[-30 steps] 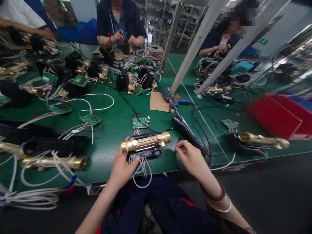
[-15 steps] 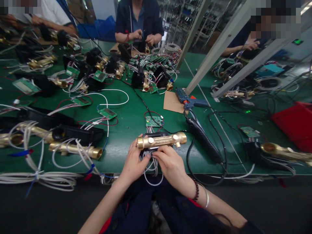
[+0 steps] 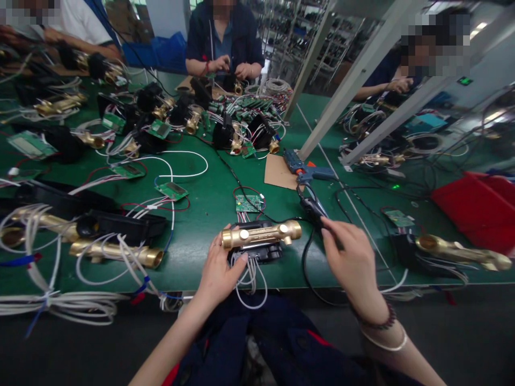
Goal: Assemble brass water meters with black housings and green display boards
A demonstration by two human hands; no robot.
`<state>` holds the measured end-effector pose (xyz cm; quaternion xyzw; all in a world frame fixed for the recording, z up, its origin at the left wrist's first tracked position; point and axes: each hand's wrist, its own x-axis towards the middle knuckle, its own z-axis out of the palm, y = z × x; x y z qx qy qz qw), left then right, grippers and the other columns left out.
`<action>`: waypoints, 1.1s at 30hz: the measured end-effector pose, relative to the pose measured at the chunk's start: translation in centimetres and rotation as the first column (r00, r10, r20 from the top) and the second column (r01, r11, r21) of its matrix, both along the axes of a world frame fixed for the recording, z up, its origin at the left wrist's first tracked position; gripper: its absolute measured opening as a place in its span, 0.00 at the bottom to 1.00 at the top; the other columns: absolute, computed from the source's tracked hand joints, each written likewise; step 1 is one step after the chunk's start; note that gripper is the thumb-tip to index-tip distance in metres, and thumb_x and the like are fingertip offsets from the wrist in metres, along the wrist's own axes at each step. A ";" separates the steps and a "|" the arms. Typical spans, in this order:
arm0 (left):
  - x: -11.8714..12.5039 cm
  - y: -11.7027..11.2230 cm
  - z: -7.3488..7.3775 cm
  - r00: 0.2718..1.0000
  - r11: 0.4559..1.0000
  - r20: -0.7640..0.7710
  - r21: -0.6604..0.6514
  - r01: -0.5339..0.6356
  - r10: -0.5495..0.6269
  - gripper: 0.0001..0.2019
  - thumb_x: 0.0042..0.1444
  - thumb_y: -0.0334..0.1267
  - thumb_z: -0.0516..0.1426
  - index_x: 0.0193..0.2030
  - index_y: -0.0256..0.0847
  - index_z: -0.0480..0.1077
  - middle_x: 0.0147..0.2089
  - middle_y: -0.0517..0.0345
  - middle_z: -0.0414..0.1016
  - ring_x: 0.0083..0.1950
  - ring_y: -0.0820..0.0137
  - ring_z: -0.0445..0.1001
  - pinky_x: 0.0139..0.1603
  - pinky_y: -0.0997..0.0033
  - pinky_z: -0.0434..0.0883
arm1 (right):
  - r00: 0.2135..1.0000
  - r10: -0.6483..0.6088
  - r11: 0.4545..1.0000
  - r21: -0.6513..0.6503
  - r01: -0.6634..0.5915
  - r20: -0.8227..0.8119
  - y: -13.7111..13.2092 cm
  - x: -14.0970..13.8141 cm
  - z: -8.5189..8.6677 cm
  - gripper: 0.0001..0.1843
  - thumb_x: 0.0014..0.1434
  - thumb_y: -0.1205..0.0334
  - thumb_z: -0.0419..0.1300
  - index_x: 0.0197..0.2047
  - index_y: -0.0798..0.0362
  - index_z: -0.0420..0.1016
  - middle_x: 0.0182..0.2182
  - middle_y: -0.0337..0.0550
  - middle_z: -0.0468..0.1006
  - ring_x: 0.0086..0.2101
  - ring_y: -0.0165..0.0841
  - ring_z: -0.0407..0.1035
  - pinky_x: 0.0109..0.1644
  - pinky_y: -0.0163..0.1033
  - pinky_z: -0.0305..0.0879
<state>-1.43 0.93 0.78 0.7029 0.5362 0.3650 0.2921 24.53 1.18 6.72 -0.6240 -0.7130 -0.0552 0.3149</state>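
A brass meter tube [image 3: 261,234] lies across a black housing [image 3: 257,251] near the front edge of the green table [image 3: 209,203], white wires hanging from it. My left hand [image 3: 219,268] grips the tube's left end, thumb and fingers wrapped round it. My right hand [image 3: 349,257] is to the right of the tube, its fingers closing over a black soldering iron [image 3: 316,210] and its cable. A small green circuit board [image 3: 247,203] with red wires lies just behind the tube.
Several brass tubes with black housings and white wires [image 3: 100,241] crowd the left side. A blue glue gun [image 3: 306,170] rests by a cardboard piece [image 3: 280,171]. A red bin [image 3: 475,206] stands at the right. Other people work at the far side of the table.
My right hand left the wires under the brass tube and moved right onto the black soldering iron. My left hand stayed on the tube's left end.
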 end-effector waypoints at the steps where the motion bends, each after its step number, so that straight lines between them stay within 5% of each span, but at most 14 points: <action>1: 0.1 0.0 0.0 1.000 1.000 -0.006 0.010 -0.011 0.011 0.23 0.58 0.42 0.52 0.60 0.40 0.61 0.63 0.45 0.63 0.67 0.57 0.55 0.65 0.48 0.57 | 0.997 -0.066 0.994 -0.090 0.069 0.044 0.8 1.5 -0.2 0.18 0.60 0.61 0.55 0.52 0.55 0.72 0.41 0.56 0.75 0.43 0.48 0.69 0.49 0.54 0.65; 5: 0.2 0.2 0.1 1.000 1.000 -0.027 0.023 -0.004 0.005 0.20 0.58 0.40 0.51 0.58 0.42 0.63 0.62 0.47 0.64 0.67 0.56 0.56 0.65 0.46 0.57 | 0.981 -0.181 0.870 -0.476 0.126 -0.072 3.5 5.3 -1.9 0.31 0.48 0.59 0.62 0.54 0.63 0.68 0.37 0.59 0.76 0.39 0.52 0.70 0.44 0.55 0.65; 9: -0.5 0.4 0.5 0.995 0.995 -0.029 -0.032 0.092 -0.093 0.25 0.57 0.40 0.53 0.61 0.40 0.60 0.64 0.44 0.61 0.68 0.54 0.53 0.65 0.45 0.55 | 0.952 -0.182 0.855 -0.518 0.029 -0.246 3.7 5.7 -0.8 0.22 0.47 0.53 0.59 0.44 0.55 0.70 0.30 0.47 0.75 0.31 0.42 0.71 0.34 0.44 0.68; 11: -0.9 0.6 0.8 0.989 0.986 -0.023 -0.073 0.147 -0.149 0.28 0.55 0.41 0.55 0.62 0.39 0.58 0.66 0.42 0.57 0.69 0.53 0.51 0.66 0.45 0.54 | 0.880 -0.112 0.877 -0.463 -0.130 -0.461 2.8 4.7 1.3 0.20 0.50 0.49 0.56 0.42 0.53 0.68 0.25 0.41 0.70 0.25 0.36 0.67 0.27 0.40 0.65; 14: -1.2 1.1 1.1 0.978 0.973 -0.018 -0.109 0.204 -0.207 0.32 0.49 0.41 0.61 0.62 0.39 0.58 0.66 0.42 0.56 0.70 0.52 0.47 0.67 0.46 0.53 | 0.530 0.084 0.925 -0.132 -0.356 -0.844 0.8 1.4 5.1 0.20 0.51 0.47 0.56 0.45 0.46 0.67 0.24 0.36 0.59 0.21 0.32 0.60 0.22 0.38 0.62; 16: -1.3 1.5 1.0 0.972 0.965 -0.008 -0.117 0.233 -0.236 0.34 0.46 0.43 0.64 0.61 0.39 0.60 0.65 0.42 0.57 0.70 0.52 0.46 0.67 0.46 0.53 | 0.354 0.208 0.939 0.085 -0.334 -0.912 -0.5 -1.7 6.9 0.18 0.52 0.52 0.59 0.47 0.41 0.67 0.24 0.34 0.55 0.21 0.29 0.57 0.24 0.38 0.63; 19: -1.3 1.9 0.5 0.975 0.969 0.021 -0.109 0.221 -0.220 0.38 0.42 0.46 0.67 0.60 0.41 0.60 0.64 0.43 0.58 0.69 0.52 0.50 0.66 0.48 0.55 | 0.190 0.366 0.892 0.285 -0.352 -0.911 -1.4 -6.1 7.6 0.18 0.56 0.56 0.60 0.50 0.40 0.65 0.21 0.31 0.54 0.17 0.27 0.53 0.23 0.37 0.61; 24: -1.2 1.8 0.4 0.981 0.978 0.032 -0.087 0.191 -0.189 0.40 0.39 0.43 0.70 0.59 0.38 0.61 0.64 0.39 0.59 0.68 0.53 0.53 0.65 0.50 0.57 | 0.162 0.440 0.843 0.343 -0.414 -0.883 -0.3 -10.1 6.0 0.16 0.57 0.63 0.59 0.48 0.43 0.63 0.20 0.29 0.61 0.17 0.28 0.60 0.24 0.37 0.63; 33: -1.3 1.8 0.6 0.979 0.973 0.061 -0.114 0.200 -0.194 0.43 0.37 0.42 0.70 0.61 0.41 0.60 0.66 0.42 0.57 0.66 0.54 0.57 0.65 0.49 0.57 | 0.111 0.439 0.838 0.362 -0.407 -0.892 1.1 -11.3 5.0 0.18 0.55 0.70 0.57 0.48 0.46 0.64 0.21 0.29 0.66 0.19 0.26 0.62 0.27 0.36 0.65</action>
